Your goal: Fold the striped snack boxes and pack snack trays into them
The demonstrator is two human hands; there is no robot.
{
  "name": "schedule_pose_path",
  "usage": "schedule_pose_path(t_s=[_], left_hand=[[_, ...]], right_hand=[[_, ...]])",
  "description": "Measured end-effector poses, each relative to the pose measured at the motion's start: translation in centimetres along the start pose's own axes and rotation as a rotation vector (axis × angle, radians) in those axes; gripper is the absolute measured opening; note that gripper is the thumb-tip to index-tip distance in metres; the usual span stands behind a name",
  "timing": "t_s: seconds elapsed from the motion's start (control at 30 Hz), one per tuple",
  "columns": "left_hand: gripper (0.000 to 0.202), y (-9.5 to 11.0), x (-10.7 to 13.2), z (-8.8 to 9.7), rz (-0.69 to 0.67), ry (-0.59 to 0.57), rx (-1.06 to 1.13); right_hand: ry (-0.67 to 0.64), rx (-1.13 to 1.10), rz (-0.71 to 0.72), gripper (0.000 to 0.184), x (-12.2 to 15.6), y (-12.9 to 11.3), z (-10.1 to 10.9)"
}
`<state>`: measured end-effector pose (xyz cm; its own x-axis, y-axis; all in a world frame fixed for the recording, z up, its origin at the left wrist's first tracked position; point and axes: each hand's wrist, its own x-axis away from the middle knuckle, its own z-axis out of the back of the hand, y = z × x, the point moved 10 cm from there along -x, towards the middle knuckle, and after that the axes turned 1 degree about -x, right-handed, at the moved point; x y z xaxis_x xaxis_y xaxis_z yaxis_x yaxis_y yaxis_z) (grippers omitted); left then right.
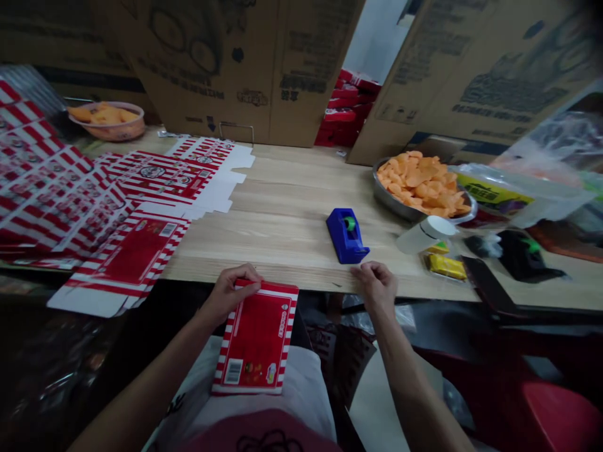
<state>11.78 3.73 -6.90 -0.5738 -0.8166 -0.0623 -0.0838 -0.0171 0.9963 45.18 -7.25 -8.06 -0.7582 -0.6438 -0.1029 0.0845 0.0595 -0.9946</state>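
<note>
My left hand (235,290) grips the top edge of a red box with red-and-white striped borders (259,336), which leans against my body below the table edge. A barcode shows near its lower left corner. Beside the front end of a blue tape dispenser (347,237), my right hand (377,282) is closed with thumb and forefinger pinched together. Whether a piece of tape is between those fingertips is too small to make out. A green roll sits in the dispenser.
Flat striped cartons (136,251) are piled on the left. A metal bowl of orange chip-like pieces (421,182), a white cup (426,233), a yellow packet (446,266) and a black tape dispenser (518,254) stand on the right. Large cardboard boxes (235,69) line the back.
</note>
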Motion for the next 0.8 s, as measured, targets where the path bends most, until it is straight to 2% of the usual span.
schedule_pose_path(t_s=[0.03,0.07,0.1,0.17,0.2,0.23,0.3,0.33,0.4,0.47,0.57,0.63,0.67,0.73,0.77,0.8], left_hand=[[0.013,-0.1,0.0,-0.1,0.008,-0.004,0.021],[0.013,-0.2,0.0,-0.3,0.020,-0.014,0.039],[0.014,-0.3,0.0,-0.5,0.034,-0.027,0.051],[0.015,-0.4,-0.2,-1.2,0.059,-0.059,0.063],[0.015,-0.4,-0.3,-1.6,0.070,-0.073,0.064],[0.016,-0.3,-0.5,-2.0,0.075,-0.084,0.062],[0.018,-0.2,-0.7,-2.7,0.079,-0.106,0.056],[0.019,-0.2,-0.7,-2.9,0.084,-0.114,0.054],[0.021,-0.2,-0.7,-3.2,0.093,-0.117,0.051],[0.021,-0.2,-0.6,-3.2,0.100,-0.113,0.049],[0.020,0.3,-0.4,-3.1,0.074,-0.107,0.041],[0.018,0.9,-0.1,-3.0,0.044,-0.100,0.045],[0.017,1.3,0.1,-3.0,0.026,-0.094,0.050],[0.016,2.1,0.5,-3.0,-0.013,-0.086,0.066],[0.016,2.5,0.8,-3.1,-0.036,-0.089,0.074],[0.016,2.9,1.0,-3.2,-0.056,-0.093,0.080]], right_hand=[[-0.104,0.020,0.001,0.027,0.5,-1.1,-1.5],[-0.265,0.058,0.013,0.025,1.2,-2.5,-3.9],[-0.496,0.119,0.040,0.023,2.4,-4.0,-7.1],[-1.070,0.312,0.165,0.021,6.5,-6.8,-13.9],[-1.300,0.388,0.239,0.021,8.6,-8.0,-16.4],[-1.485,0.451,0.306,0.021,10.4,-8.8,-18.3],[-1.728,0.603,0.406,0.015,12.6,-9.5,-21.0],[-1.802,0.690,0.450,0.013,13.2,-9.3,-21.8],[-1.866,0.874,0.532,0.013,13.9,-8.6,-23.0],[-1.846,1.013,0.583,0.014,13.6,-7.8,-23.7],[-1.741,1.078,0.486,0.021,12.0,-6.5,-24.2],[-1.723,1.019,0.312,0.034,11.4,-5.0,-24.1],[-1.755,0.945,0.177,0.040,11.7,-4.0,-23.8],[-1.849,0.684,-0.188,0.047,13.7,-1.9,-22.7],[-1.886,0.506,-0.428,0.051,15.3,-0.9,-22.0],[-1.848,0.325,-0.617,0.055,16.3,0.0,-21.6]])
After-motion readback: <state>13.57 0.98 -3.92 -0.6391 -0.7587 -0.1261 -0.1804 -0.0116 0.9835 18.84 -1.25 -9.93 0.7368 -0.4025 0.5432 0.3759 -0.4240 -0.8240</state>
